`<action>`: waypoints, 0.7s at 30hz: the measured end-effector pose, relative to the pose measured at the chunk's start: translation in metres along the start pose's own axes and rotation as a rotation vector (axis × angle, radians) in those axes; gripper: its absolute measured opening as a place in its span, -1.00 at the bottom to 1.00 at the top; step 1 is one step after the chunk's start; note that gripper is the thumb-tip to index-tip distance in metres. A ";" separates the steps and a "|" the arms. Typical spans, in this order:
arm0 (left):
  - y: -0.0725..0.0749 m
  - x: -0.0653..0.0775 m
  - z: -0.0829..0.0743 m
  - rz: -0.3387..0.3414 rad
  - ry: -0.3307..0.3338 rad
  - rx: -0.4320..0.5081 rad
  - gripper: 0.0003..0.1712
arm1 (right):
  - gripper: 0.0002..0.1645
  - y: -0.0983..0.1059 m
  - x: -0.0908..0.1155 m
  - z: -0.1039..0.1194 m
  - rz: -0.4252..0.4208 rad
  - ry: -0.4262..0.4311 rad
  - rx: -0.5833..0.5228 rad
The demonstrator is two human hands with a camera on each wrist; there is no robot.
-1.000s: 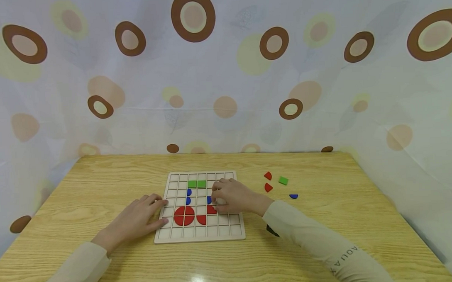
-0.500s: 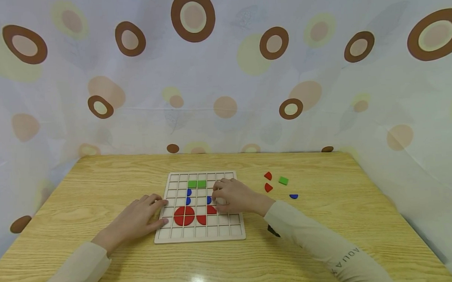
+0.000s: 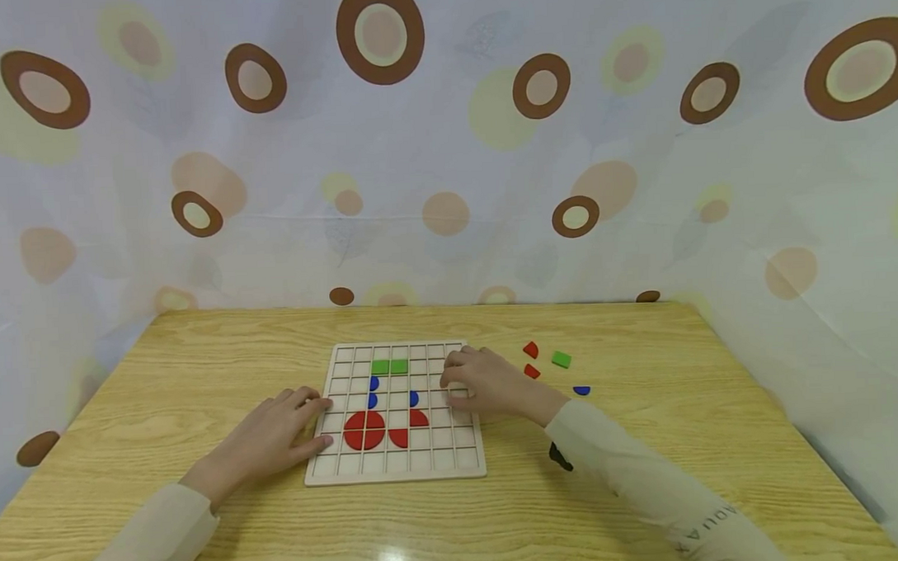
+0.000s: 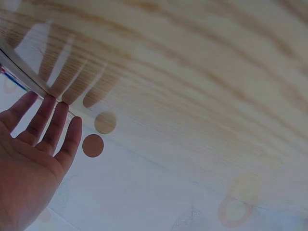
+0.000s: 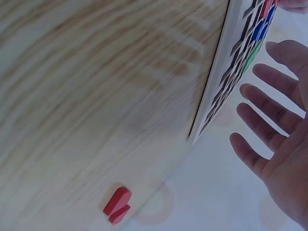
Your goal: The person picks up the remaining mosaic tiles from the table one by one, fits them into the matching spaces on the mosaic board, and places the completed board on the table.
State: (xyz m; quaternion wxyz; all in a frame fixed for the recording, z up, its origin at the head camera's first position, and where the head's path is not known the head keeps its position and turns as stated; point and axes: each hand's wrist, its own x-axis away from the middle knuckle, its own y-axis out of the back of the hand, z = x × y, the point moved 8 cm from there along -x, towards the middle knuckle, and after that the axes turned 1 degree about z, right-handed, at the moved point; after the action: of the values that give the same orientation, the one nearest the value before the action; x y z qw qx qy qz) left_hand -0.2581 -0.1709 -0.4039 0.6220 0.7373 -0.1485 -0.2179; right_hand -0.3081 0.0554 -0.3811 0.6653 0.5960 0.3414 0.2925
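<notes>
A pale grid board (image 3: 433, 471) lies on the wooden table. Four red quarter-circles form a red disc (image 3: 354, 422) on it. Beside that disc are a red quarter-circle (image 3: 399, 437) and another red quarter-circle (image 3: 418, 418). Blue half-discs (image 3: 373, 400) and green squares (image 3: 381, 367) occupy cells further back. My left hand (image 3: 265, 435) rests its fingertips at the board's left edge, fingers fairly straight in the left wrist view. Over the board's right side, my right hand (image 3: 493, 385) is empty; the right wrist view shows its fingers (image 5: 267, 108) spread and loosely bent.
To the right of the board lie loose pieces: a red quarter-circle (image 3: 531, 349), a second red quarter-circle (image 3: 531, 371), a green square (image 3: 561, 359) and a blue half-disc (image 3: 582, 390). A dark object (image 3: 561, 457) shows by the right sleeve. A patterned curtain (image 3: 448, 256) borders the table's back.
My right hand has moved right, away from the blue half-disc and red quarter-circle at the board's middle, which now show fully. My left hand stays at the board's edge.
</notes>
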 end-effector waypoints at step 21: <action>-0.002 0.000 0.002 -0.026 -0.014 0.001 -0.42 | -0.78 0.004 0.046 -0.056 -0.080 -0.125 -0.063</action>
State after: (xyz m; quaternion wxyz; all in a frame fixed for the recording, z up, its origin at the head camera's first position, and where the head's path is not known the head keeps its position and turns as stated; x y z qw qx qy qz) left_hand -0.2595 -0.1720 -0.4057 0.6177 0.7380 -0.1434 -0.2309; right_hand -0.3257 0.1256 -0.3855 0.7148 0.5780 0.3132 0.2385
